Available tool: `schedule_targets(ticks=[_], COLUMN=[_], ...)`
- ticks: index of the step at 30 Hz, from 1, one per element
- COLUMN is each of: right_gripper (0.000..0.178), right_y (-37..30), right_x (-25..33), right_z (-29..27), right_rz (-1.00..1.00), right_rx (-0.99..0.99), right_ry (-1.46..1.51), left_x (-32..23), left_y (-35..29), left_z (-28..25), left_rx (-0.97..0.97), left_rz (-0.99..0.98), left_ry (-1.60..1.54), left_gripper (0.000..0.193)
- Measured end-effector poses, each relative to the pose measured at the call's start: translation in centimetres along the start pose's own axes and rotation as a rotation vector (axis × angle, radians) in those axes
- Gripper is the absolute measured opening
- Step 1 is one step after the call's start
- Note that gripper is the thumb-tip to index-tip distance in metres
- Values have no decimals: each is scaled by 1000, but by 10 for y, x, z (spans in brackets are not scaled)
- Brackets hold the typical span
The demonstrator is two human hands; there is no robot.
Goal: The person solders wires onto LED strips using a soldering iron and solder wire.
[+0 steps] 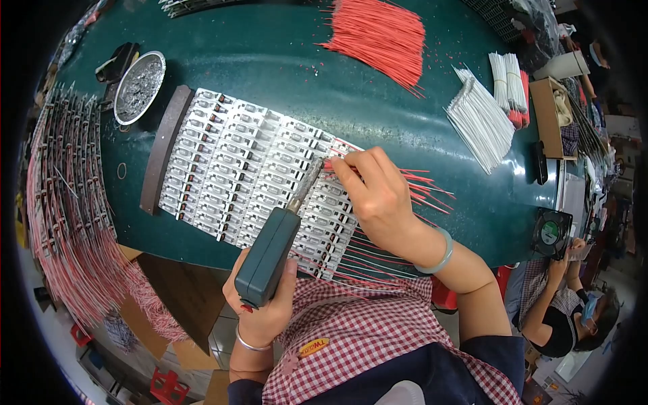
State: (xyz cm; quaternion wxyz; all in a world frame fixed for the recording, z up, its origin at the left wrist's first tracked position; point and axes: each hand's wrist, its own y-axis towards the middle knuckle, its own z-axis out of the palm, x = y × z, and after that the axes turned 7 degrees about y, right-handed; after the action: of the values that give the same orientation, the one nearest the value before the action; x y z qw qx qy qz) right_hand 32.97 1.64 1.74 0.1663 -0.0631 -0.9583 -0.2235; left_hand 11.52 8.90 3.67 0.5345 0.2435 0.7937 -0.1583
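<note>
My left hand [260,317] is wrapped round a dark green soldering gun [268,253]. Its metal tip reaches up to the right edge of a panel of small white parts [243,152], set in rows with metal pieces in them. Over that same edge, my right hand [379,192] pinches a thin red wire [329,164] close to the soldering tip. Whether the two touch is too small to tell. Several red and white wires [368,260] run from the panel's right edge toward my apron. The right fingers hide part of the panel.
A brown bar [165,152] borders the panel's left end. Beyond it stands a metal bowl [140,88] with grey scraps. Red wires [378,37] and white wires [479,121] lie in piles on the green table. Wired panels [71,202] are stacked far left; a small fan [551,233] and another person are right.
</note>
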Motion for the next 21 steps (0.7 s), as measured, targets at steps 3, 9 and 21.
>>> schedule_targets(ticks=[3,9,21], right_gripper=[30,29,30], right_y=[1,0,-8], right_x=[0,1,7], right_z=[0,2,2], right_rz=[0,-9,-15], right_rx=[0,-2,-28], right_ry=[-3,-13,27], left_x=[4,10,10], left_y=[-4,-21,-20], left_z=[-1,-8,-11], left_rx=[6,-60,-61], left_rz=[21,-109,-66], left_ry=[21,30,32], left_gripper=[19,24,25])
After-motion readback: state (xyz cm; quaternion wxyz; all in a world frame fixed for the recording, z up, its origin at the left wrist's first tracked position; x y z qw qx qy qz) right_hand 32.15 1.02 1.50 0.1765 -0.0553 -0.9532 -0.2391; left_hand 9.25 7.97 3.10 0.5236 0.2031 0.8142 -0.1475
